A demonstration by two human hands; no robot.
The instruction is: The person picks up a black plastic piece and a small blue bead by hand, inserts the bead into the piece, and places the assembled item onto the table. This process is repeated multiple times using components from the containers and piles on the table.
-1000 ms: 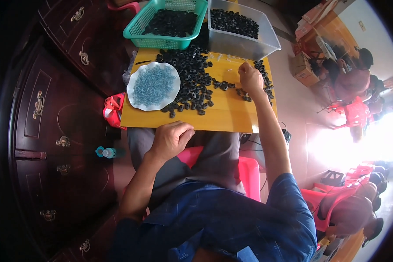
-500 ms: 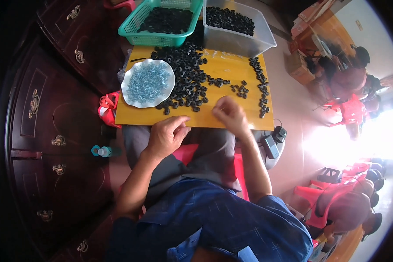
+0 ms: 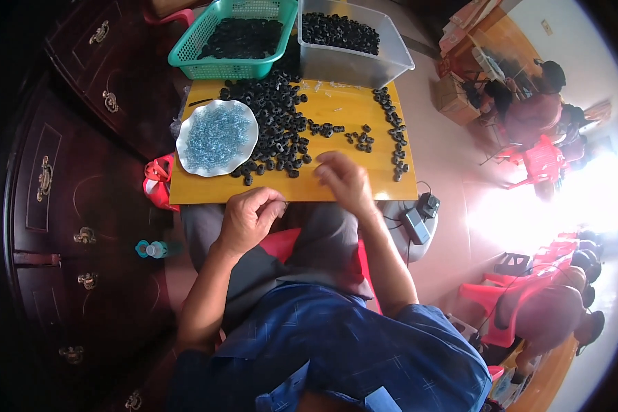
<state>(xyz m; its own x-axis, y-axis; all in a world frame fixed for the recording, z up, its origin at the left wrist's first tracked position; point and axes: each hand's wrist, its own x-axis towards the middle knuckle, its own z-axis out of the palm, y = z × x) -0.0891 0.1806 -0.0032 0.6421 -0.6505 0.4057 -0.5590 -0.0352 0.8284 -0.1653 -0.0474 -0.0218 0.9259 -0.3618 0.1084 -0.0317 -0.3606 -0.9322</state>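
Near the front edge of the yellow table, my left hand (image 3: pixel 249 218) is closed, thumb and index finger pinched together; whatever sits between the fingertips is too small to make out. To its right, my right hand (image 3: pixel 350 184) hovers over the table edge with half-bent fingers apart, slightly blurred, and nothing visible in them. Beyond the hands lies a heap of small black ring-like parts (image 3: pixel 275 123). A white scalloped plate (image 3: pixel 183 159) full of small clear bluish pieces (image 3: pixel 218 136) stands left of the heap.
At the table's (image 3: pixel 336 189) far side stand a green basket (image 3: pixel 233 71) and a clear plastic bin (image 3: pixel 357 69), both holding black parts. A row of black parts (image 3: pixel 395 134) lines the right edge. Dark drawers (image 3: pixel 48 172) stand at left; people sit at right.
The view has shifted, so the table appears farther left. My right hand's fingers have spread from a tighter curl. My left hand stays pinched near the table's front edge.
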